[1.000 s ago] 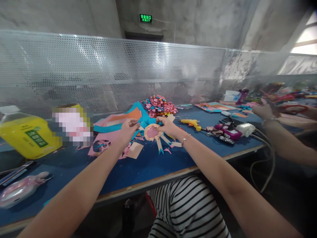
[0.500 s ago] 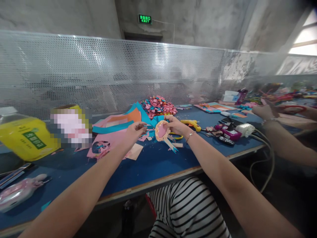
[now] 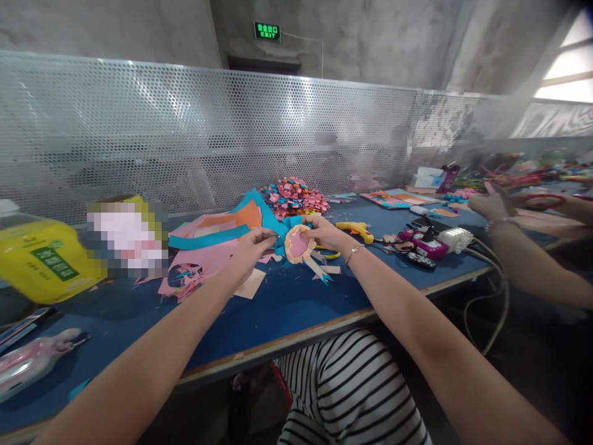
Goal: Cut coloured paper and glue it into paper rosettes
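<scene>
Over the blue table, a rosette (image 3: 299, 243) with a pink round middle, a peach ruffled edge and tails hanging below is gripped at its upper right by my right hand (image 3: 325, 232). A bright blue felt strip (image 3: 291, 222) shows behind its upper edge. My left hand (image 3: 257, 245) is just left of the rosette, thumb and fingers pinched together close to blue felt; what lies between the fingertips is too small to make out. Pink, orange and blue felt sheets (image 3: 217, 252) lie beyond my left hand.
A yellow glue gun (image 3: 354, 231) lies right of my right hand, near a purple and white power strip (image 3: 428, 247). Colourful felt pieces (image 3: 294, 196) are heaped behind. At left stand a yellow-labelled bottle (image 3: 53, 262) and a pink-and-clear device (image 3: 34, 364). A co-worker's hand (image 3: 493, 204) is at right.
My left fingertips have drawn together and come nearer the rosette. The rosette stays in my right hand, and the whole view has shifted slightly.
</scene>
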Demonstrator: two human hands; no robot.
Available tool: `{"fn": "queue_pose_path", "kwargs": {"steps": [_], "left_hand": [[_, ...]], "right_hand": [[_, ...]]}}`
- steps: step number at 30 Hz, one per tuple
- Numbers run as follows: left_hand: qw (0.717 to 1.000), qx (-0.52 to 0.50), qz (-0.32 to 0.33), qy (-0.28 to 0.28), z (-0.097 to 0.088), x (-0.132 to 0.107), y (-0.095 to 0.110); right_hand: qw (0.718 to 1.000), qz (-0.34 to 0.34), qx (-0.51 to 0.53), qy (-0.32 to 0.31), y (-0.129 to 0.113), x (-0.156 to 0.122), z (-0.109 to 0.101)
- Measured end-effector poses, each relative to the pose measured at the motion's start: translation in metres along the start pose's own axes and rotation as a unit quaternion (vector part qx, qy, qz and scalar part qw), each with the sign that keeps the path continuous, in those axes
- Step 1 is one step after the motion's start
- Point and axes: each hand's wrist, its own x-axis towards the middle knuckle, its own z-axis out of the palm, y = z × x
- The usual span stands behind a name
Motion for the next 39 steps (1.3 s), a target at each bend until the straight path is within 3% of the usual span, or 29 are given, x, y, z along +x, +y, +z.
{"fn": "queue_pose_path", "kwargs": {"steps": [6,14,23,32,36,39], "left_hand": [[0.999,-0.043,-0.021,0.008,0.003,-0.004,0.005],[0.996,-0.080,-0.035,-0.008,0.001,0.001,0.000],[0.981,-0.176,-0.078,-0.020,0.003,-0.001,0.007],[0.974,-0.195,-0.044,-0.102,-0.001,0.001,0.003],[0.985,-0.154,-0.030,-0.071,-0.003,0.005,-0.002],[0.997,-0.048,0.044,-0.031,-0.003,0.005,-0.003]], "right_hand": [[0.994,-0.008,0.103,-0.027,0.000,0.002,0.000],[0.997,-0.037,0.061,-0.011,-0.001,0.002,0.000],[0.997,-0.063,0.043,0.006,-0.003,0.002,-0.001],[0.997,-0.068,0.013,0.020,0.004,0.004,-0.005],[0.995,-0.098,0.006,0.033,0.005,0.005,-0.005],[0.992,-0.120,0.015,0.034,-0.001,0.005,-0.001]]}}
